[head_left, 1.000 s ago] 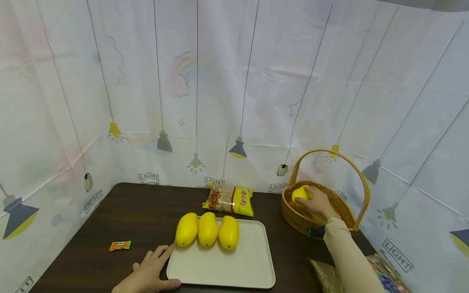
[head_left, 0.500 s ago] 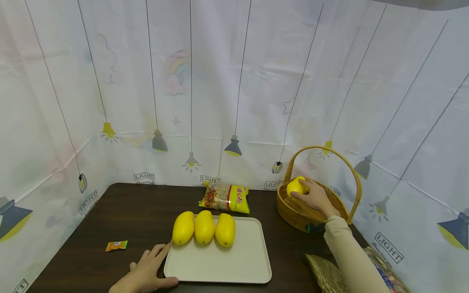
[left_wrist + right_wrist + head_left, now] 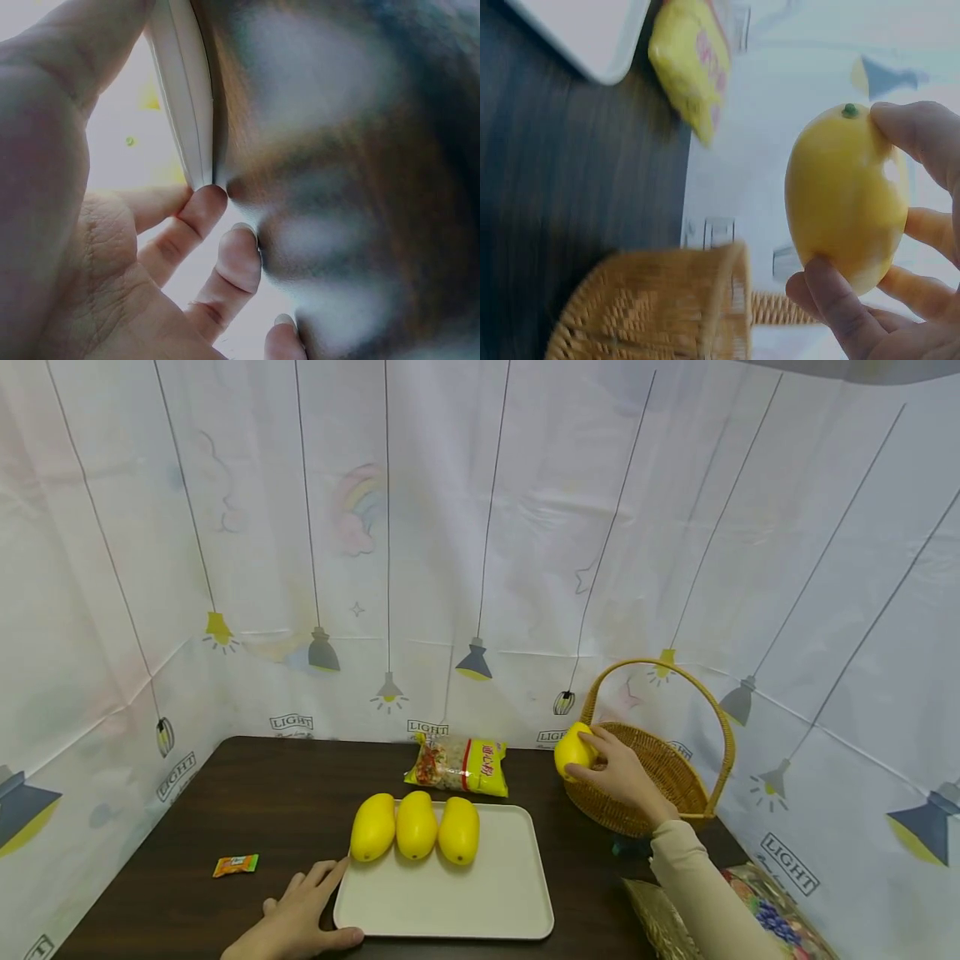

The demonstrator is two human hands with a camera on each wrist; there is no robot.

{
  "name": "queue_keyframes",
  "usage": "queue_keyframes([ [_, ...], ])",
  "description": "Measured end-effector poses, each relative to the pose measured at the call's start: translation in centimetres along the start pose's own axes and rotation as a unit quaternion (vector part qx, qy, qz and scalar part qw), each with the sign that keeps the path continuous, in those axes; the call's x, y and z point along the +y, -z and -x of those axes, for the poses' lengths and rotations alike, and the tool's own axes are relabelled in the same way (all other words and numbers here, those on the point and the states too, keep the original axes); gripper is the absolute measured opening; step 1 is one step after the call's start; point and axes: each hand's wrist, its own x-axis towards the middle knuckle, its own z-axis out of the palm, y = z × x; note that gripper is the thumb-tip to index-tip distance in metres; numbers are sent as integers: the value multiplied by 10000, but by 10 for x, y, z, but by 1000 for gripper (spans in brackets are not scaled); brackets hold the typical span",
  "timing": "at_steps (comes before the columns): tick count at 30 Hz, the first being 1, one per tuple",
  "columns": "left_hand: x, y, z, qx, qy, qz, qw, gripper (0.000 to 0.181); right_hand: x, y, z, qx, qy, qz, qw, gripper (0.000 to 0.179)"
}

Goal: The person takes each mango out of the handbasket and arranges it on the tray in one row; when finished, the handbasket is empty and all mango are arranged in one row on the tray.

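Note:
My right hand [image 3: 621, 774] holds a yellow mango [image 3: 844, 195] between thumb and fingers, over the left rim of the wicker basket [image 3: 671, 768]. In the right wrist view a small green stem end shows on it. Three more mangoes [image 3: 417, 827] lie side by side along the far left part of the white tray [image 3: 450, 906]. At the tray's left edge rests my left hand [image 3: 296, 914], fingers spread and thumb at the near corner. The left wrist view shows its fingertips [image 3: 206, 206] down on the dark table, beside the tray's side wall.
Behind the tray lies a yellow food packet [image 3: 457, 766]. A small orange candy [image 3: 236, 865] sits on the table [image 3: 172, 827] at the left. Near the right forearm is a gold bag [image 3: 652, 910] with fruit-printed packaging [image 3: 776, 914] beyond it. The basket's tall handle [image 3: 660, 662] arches above it.
My right hand has lifted the mango out of the basket and moved it left, over the rim. The left hand stays at the tray's edge. The head view has shifted slightly.

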Motion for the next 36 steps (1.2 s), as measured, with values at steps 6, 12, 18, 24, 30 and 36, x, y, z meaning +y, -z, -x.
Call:
queue_keyframes([
  [6, 2, 0, 1, -22, 72, 3, 10000, 110, -26, -16, 11, -71, 410, -276, 9988, 71],
  [12, 0, -1, 0, 21, 92, -18, 10000, 110, -40, -42, 21, -472, 596, -571, 9955, 69],
  [18, -2, -2, -1, 21, 65, -30, 10000, 109, -49, -69, 28, -1043, 559, -620, 9910, 71],
  [24, 0, -1, -1, 22, 67, 6, 10000, 109, -53, -87, 30, -1302, 569, -563, 9882, 71],
  [30, 1, -1, 0, 19, 41, 11, 10000, 109, -55, -96, 32, -1564, 499, -505, 9851, 71],
  [36, 1, 0, 1, 16, 81, 5, 10000, 110, -58, -100, 34, -1730, 534, -643, 9814, 71],
])
